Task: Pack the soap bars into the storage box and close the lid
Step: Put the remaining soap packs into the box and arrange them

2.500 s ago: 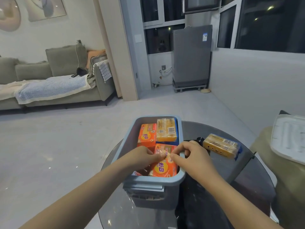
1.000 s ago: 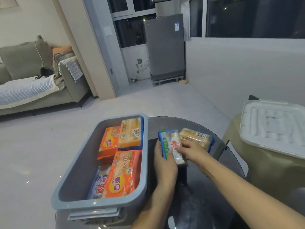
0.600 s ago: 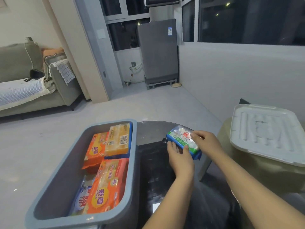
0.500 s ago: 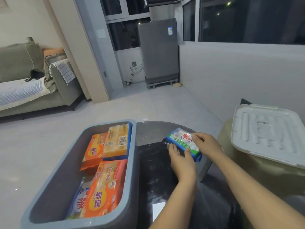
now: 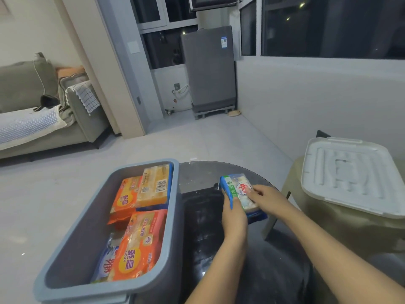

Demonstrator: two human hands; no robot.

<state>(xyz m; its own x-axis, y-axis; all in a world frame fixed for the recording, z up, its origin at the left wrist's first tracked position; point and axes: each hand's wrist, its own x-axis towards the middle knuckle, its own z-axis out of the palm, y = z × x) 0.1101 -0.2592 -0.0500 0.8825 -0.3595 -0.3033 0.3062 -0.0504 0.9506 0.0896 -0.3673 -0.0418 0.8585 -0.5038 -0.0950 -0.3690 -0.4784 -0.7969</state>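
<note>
Blue-edged soap pack [image 5: 237,191] is what I've got in both hands right now, over the dark glass table [image 5: 197,174], off at about 3 o'clock from the storage box [image 5: 92,211]. My left hand [image 5: 233,218] grips its near left edge with fingers curled around it, and my right hand [image 5: 268,199] pinches the top face from the right side, thumb on the label. So both hands sit close together, clamped on the same pack.

Box is grey with a lighter blue rim, lid off. Inside, an orange soap bar [image 5: 123,200] lies at the far end, with a yellow soap bar [image 5: 154,186] leaning on it. Nearer me there's another orange pack [image 5: 137,249] lying over a blue-and-white one [image 5: 107,263].

White lid [image 5: 350,174] rests on a beige stool [image 5: 306,200] at roughly 2 o'clock, well apart from the box.
</note>
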